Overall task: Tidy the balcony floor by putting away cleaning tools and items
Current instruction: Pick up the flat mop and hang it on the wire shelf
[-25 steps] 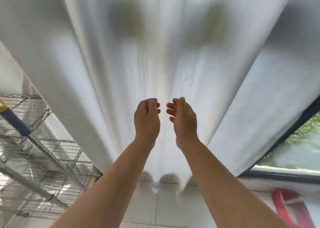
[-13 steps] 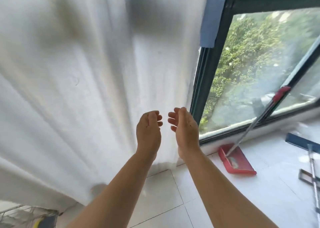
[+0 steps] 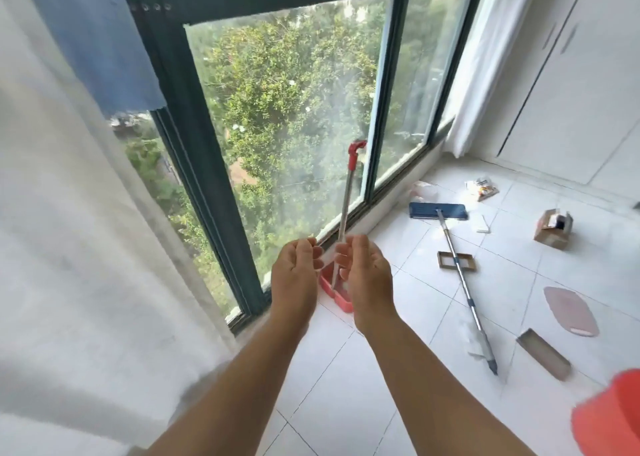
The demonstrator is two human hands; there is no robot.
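Left hand [image 3: 294, 275] and right hand [image 3: 363, 272] partly hiding red dustpan [image 3: 337, 294].

Tiled floor [image 3: 398, 379] under blue mop [image 3: 460, 268]

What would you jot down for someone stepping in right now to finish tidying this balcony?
Hands: left hand and right hand are both raised in front, fingers loosely curled, holding nothing.

Where things are: the red mop leans against the window, its head on the floor just behind the hands. The blue flat mop lies flat on the tiles, handle across a small wooden frame. Also scattered: a cardboard box, a pink oval mat, a grey bar, a packet. A red bucket shows at the lower right edge.

Done: nothing visibly put away. Left: everything on the floor; the red mop is probably closest.
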